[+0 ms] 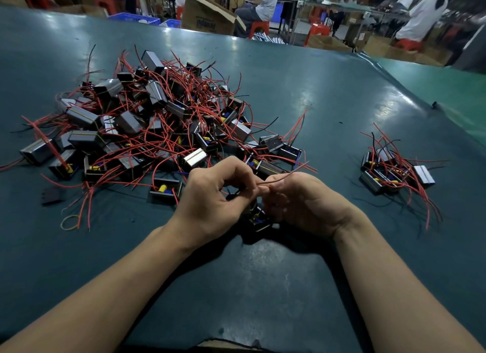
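Note:
A small black box unit (256,221) with yellow and blue parts inside lies on the green table between my two hands. My left hand (215,197) has curled fingers and pinches a thin red wire (284,177) that rises from the unit toward the right. My right hand (302,202) curls round the same wire and the unit's right side; its fingertips are hidden behind the palm. Both hands meet near the wire's base.
A big heap of black and metal box units with red wires (147,123) lies at the left and middle of the table (315,102). A small group of the same units (391,173) sits at the right. A rubber band (69,222) lies near left. People sit on red stools beyond the table.

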A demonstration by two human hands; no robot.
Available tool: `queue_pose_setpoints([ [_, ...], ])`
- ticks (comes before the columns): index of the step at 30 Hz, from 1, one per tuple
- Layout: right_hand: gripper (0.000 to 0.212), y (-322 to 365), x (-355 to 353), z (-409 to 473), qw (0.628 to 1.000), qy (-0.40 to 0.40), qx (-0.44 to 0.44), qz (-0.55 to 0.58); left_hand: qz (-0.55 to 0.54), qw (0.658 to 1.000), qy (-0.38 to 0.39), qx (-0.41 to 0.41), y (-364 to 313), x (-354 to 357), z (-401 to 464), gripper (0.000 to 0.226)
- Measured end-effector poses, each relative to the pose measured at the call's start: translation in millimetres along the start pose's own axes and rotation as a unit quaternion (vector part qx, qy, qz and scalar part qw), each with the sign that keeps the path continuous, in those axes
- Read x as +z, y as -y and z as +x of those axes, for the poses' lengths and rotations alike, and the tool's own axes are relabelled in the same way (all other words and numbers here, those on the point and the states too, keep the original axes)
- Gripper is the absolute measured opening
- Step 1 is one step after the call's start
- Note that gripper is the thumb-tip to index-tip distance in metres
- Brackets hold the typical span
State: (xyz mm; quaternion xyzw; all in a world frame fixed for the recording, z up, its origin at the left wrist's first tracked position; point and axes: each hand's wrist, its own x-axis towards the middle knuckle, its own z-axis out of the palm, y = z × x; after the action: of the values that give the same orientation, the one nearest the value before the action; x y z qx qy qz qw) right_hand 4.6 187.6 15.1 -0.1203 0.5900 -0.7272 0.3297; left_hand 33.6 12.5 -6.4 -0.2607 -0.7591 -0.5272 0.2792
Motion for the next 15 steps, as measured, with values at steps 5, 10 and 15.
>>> queue_pose_setpoints([
  [5, 0.015, 3.1, -9.8, -2.2, 0.992, -0.060, -0.029, 0.110, -0.035, 0.994, -0.065, -0.077, 13.9, -18.2, -1.9, 0.027],
  [10, 0.016, -3.0, -2.3, 5.7, 0.994, -0.071, -0.067, -0.038, -0.029, 0.995, -0.054, -0.083, 11.6, -11.6, -1.6, 0.029],
  [15, 0.019, -8.1, 3.8, 3.5, 0.964, -0.149, -0.165, -0.146, -0.019, 0.996, -0.040, -0.072, 13.8, -11.0, -0.2, 0.025],
])
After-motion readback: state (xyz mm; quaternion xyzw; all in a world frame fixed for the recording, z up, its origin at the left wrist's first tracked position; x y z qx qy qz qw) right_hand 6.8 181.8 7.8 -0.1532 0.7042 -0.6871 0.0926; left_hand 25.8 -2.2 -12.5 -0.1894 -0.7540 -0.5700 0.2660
